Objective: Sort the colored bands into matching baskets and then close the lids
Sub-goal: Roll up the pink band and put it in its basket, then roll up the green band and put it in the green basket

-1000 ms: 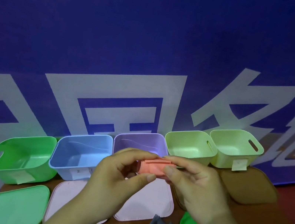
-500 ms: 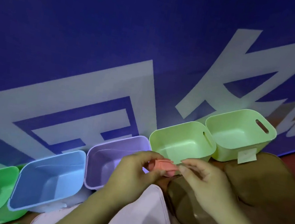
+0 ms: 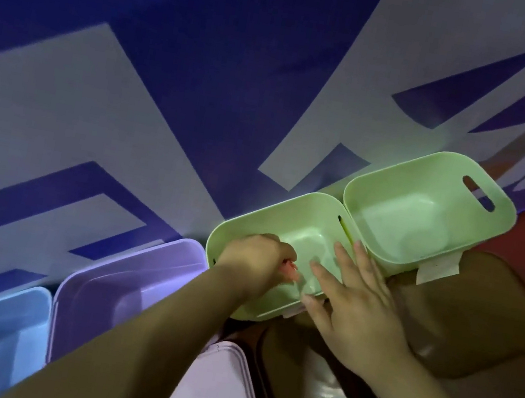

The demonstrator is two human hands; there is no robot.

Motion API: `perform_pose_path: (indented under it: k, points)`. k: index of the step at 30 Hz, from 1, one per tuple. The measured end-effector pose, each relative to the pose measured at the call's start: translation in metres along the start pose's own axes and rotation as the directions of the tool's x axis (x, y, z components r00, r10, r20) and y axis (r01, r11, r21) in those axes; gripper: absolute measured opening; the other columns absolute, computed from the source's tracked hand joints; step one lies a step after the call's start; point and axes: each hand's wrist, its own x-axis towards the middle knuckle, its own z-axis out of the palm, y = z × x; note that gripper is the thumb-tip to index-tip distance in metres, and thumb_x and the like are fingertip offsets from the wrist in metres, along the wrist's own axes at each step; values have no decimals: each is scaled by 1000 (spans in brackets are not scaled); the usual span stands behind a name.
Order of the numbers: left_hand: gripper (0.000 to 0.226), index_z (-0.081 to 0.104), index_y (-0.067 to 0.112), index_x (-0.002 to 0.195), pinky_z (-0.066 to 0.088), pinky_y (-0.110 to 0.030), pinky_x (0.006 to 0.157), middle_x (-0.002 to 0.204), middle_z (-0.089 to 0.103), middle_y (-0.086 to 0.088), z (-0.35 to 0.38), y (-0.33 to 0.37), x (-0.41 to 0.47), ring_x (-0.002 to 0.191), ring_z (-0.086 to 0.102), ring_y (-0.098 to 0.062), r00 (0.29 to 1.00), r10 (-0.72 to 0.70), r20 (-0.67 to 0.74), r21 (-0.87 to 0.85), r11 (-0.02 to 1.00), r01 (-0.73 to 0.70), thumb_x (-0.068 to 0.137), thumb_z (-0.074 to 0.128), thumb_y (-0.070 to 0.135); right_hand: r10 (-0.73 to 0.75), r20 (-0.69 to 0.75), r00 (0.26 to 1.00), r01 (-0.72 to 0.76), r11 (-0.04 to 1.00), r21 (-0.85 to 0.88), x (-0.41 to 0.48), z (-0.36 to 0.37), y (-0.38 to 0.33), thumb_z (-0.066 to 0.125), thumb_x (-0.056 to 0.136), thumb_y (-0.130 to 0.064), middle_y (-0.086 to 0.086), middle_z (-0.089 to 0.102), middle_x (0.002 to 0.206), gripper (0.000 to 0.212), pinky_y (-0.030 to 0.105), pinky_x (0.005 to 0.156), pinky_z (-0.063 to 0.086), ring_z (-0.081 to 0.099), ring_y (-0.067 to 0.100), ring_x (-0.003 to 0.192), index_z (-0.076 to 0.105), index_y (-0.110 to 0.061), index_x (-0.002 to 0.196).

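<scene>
Head: L hand (image 3: 254,260) fingers pinch pink band (image 3: 289,269), mostly hidden, in pale-green basket (image 3: 288,199); R hand (image 3: 358,301) splayed flat.

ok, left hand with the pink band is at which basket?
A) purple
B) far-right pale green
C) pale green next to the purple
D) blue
C: the left hand pinches the pink band over the opening of the pale green basket beside the purple basket.

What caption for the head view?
Left hand holds a pink band inside a light green basket, open right hand at its near rim.
</scene>
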Motion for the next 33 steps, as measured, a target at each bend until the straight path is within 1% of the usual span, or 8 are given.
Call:
perform_pose_path:
  k: [4, 9, 15, 20, 23, 28, 31, 33]
  points:
    - [13, 65, 37, 101, 51, -32, 73, 95, 58, 9, 10, -1, 14, 94, 59, -19, 997, 43, 63, 124, 991, -50, 90, 60, 43, -36, -57, 998, 38, 999, 36, 0, 3, 1, 40, 93, -61, 13, 41, 154, 56, 50, 117, 30, 18, 33, 151, 60, -27, 133]
    - [10, 65, 36, 96, 53, -34, 75, 96, 58, 7, 18, -2, 16, 92, 60, -22, 989, 22, 149, 126, 991, -41, 88, 61, 39, -35, -98, 995, 39, 999, 38, 0, 6, 2, 41, 93, -61, 12, 51, 147, 55, 47, 117, 28, 27, 33, 148, 67, -24, 125]
    - [55, 46, 33, 140, 51, -39, 93, 124, 59, -1, 16, -7, 9, 113, 57, -25, 987, -1, 163, 105, 994, -17, 90, 60, 50, -21, -39, 999, 20, 1000, -11, 1, 1, 3, 37, 91, -65, 8, 55, 143, 57, 44, 118, 24, 28, 30, 148, 69, -26, 118]
    - [71, 39, 35, 147, 44, -35, 105, 144, 51, 3, 5, -7, -6, 129, 50, -21, 987, -101, 123, 8, 995, 101, 85, 65, 57, -16, -46, 999, 18, 999, 40, -3, -9, 0, 42, 90, -62, 7, 47, 150, 55, 45, 118, 22, 22, 29, 149, 65, -26, 123]
    - [66, 43, 31, 145, 37, -28, 105, 145, 51, 3, -8, 1, -32, 130, 49, -18, 991, -125, 46, -65, 990, 128, 87, 67, 52, -5, -114, 994, 20, 991, 130, -18, -22, -6, 49, 88, -56, 8, 46, 150, 51, 49, 115, 31, 27, 30, 147, 65, -21, 123]
    - [53, 50, 37, 135, 43, -25, 92, 133, 58, 9, -6, 19, -125, 118, 56, -15, 953, -143, -268, -220, 972, 84, 86, 68, 45, -28, -223, 975, 80, 970, 231, -77, -30, -16, 58, 88, -46, 9, 48, 148, 47, 47, 112, 38, 37, 30, 142, 67, -15, 121]
    - [47, 55, 34, 128, 43, -20, 93, 126, 60, 11, 22, 32, -183, 112, 56, -14, 912, -121, -393, -282, 960, 6, 84, 70, 42, -23, -178, 984, 71, 960, 272, -120, -18, -22, 62, 85, -46, 6, 50, 146, 45, 42, 111, 40, 43, 27, 137, 68, -18, 120]
    - [48, 56, 32, 130, 33, -10, 102, 130, 59, 9, 47, 43, -216, 117, 52, -11, 897, -119, -425, -302, 953, -16, 85, 67, 44, -20, -111, 994, 51, 957, 284, -145, -4, -24, 61, 82, -47, 4, 54, 141, 44, 39, 104, 44, 48, 24, 129, 69, -21, 117]
